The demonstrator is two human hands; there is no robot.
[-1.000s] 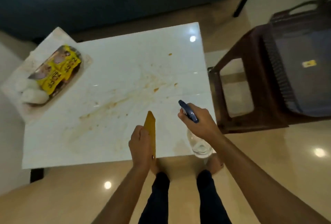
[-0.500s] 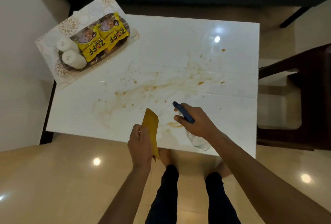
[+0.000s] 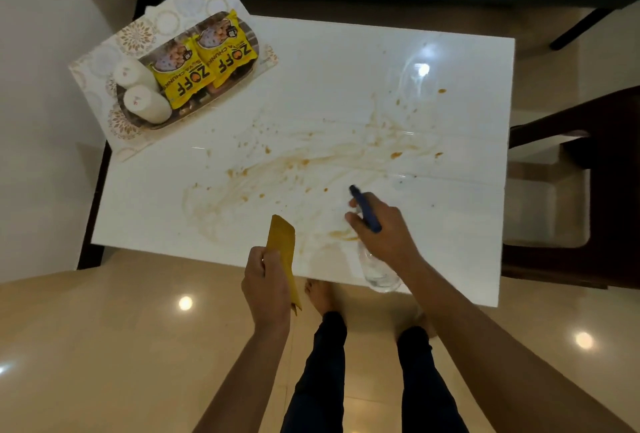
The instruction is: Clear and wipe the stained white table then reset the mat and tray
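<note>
Table (image 3: 346, 62), white and glossy, filling the middle of the head view, streaked with brown stains (image 3: 311, 162) across its centre and near half. Stains spread from left of centre out toward the right edge, thickest along one long diagonal smear.

Mat (image 3: 100, 62) pushed to the far-left corner, overhanging the table edge, probably to free the dirty area. Tray (image 3: 252, 41) resting on the mat, carrying two yellow snack packets (image 3: 204, 69) and two white candles (image 3: 142, 93). Both well apart from the stains, so not yet fully off the table.

Right hand (image 3: 381, 228) closed around a spray bottle (image 3: 379, 271), blue nozzle aimed forward and left over the smear, clear body hanging below the palm above the near table edge. Held that way, most likely, to wet the stains before rubbing.

Left hand (image 3: 265, 280) fisted on a folded yellow cloth (image 3: 282, 242), upright, its top just over the near edge, clear of the surface. Kept ready beside the bottle, apparently for wiping straight after spraying.

Judged early in the job: surface unwiped, mat and tray still to be reset.
</note>
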